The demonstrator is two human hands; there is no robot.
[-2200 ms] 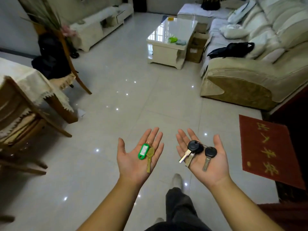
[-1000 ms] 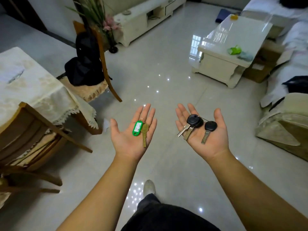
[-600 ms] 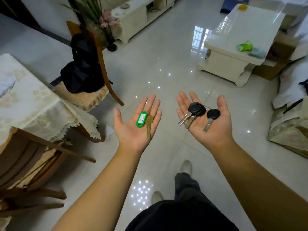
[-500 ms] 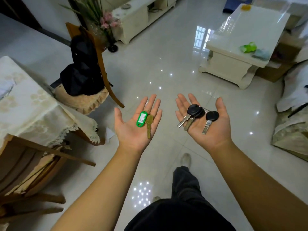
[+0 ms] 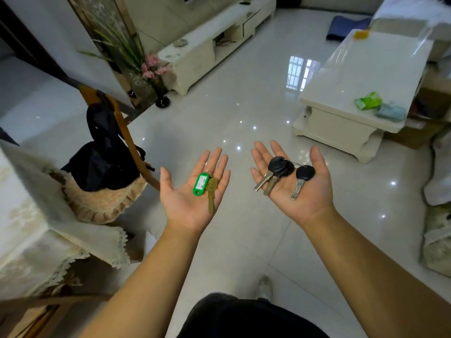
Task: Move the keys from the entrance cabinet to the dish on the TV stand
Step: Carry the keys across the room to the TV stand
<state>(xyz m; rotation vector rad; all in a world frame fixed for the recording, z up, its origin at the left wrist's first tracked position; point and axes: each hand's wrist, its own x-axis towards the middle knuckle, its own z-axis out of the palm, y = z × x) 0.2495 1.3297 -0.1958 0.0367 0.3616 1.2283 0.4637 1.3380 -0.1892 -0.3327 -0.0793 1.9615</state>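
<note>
The left hand (image 5: 190,191) is spread flat, palm up, with a brass key (image 5: 211,191) and green tag (image 5: 201,183) on it. The right hand (image 5: 295,184) is spread too, with black keys (image 5: 283,170) on it.

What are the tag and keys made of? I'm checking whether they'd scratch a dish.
Green tag: looks like glossy moulded plastic with a paper label window. The key beside it: brass-coloured metal, dull yellow sheen. The three keys on the right palm: silvery metal blades, matte black heads, probably plastic.
</note>
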